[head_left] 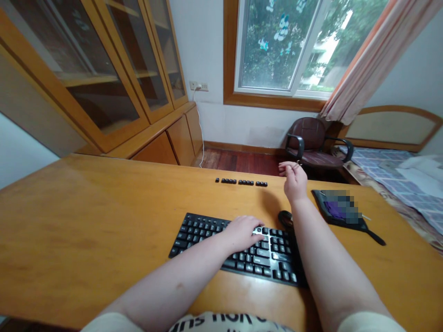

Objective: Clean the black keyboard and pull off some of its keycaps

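Note:
A black keyboard (262, 261) lies on the wooden desk before me, with bare patches along its top row where keys are off. My left hand (243, 232) rests across its upper middle, fingers stretched and thumb apart. Beyond it, a row of small black keycaps (246, 182) sits in groups near the desk's far edge. My right hand (295, 180) is raised over the far part of the desk, right of the keycaps. Its thumb and fingers are pinched, and a small, thin dark thing sticks out at the fingertips, too small to name.
A coiled black cable (285, 219) lies behind the keyboard, partly hidden by my right forearm. To the right is a dark pouch (339, 210) with a strap. The wooden desk (86, 221) reaches far left. Past it stand a glass-door cabinet (152, 110), an armchair (309, 138) and a bed (377, 170).

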### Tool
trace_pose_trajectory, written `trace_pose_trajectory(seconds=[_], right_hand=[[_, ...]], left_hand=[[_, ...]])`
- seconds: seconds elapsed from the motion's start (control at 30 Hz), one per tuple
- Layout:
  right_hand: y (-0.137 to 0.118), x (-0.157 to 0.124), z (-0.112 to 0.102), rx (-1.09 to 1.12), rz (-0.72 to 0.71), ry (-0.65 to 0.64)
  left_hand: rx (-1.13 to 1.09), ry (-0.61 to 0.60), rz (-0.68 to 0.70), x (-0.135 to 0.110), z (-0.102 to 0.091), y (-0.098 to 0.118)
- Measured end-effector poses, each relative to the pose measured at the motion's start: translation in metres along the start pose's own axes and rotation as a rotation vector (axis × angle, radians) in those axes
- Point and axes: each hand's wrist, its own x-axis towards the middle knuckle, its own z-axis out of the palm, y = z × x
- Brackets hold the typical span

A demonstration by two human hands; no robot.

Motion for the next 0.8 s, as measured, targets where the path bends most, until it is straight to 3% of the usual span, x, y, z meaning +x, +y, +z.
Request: trace_pose_trajectory(seconds=[0.07,0.2,0.27,0.43,0.67,0.8], right_hand=[[-0.024,-0.006,-0.012,0.109,-0.047,0.04],[-0.049,-0.039,-0.029,0.166,0.036,-0.282],[-0.047,-0.06,-0.034,0.116,0.082,-0.406],[-0.031,-0.097,-0.036,-0.04,0.068,-0.504],[-0.02,-0.107,-0.026,-0.015,0.167,-0.595],[-0.021,-0.108,-0.024,-0.016,0.117,-0.673]], left_hand=[[-0.008,-0.002,-0.003,0.001,0.001,-0.001],[-0.032,0.002,-0.002,0.003,0.003,-0.004],[-0.036,0.004,-0.022,0.003,0.003,-0.004],[0.009,0.0,-0.017,0.001,0.0,0.0],[0.072,0.021,0.039,-0.002,0.0,0.003],[0.104,-0.002,0.038,-0.002,-0.002,0.003]])
